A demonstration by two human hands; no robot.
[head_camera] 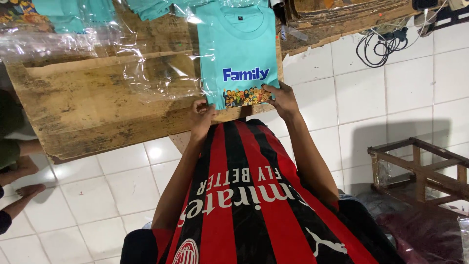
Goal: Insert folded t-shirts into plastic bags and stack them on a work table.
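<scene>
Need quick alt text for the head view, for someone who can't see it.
Both hands, left hand and right hand, hold the near edge of a folded turquoise T-shirt on a worn wooden board. Clear plastic bags lie left of it, above white floor tiles.

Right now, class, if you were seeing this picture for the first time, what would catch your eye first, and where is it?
First, the folded turquoise T-shirt with a colourful print, lying on the worn wooden board at top centre. The left hand and right hand grip its lower corners. Clear plastic bags glint beside it on the left.
</scene>
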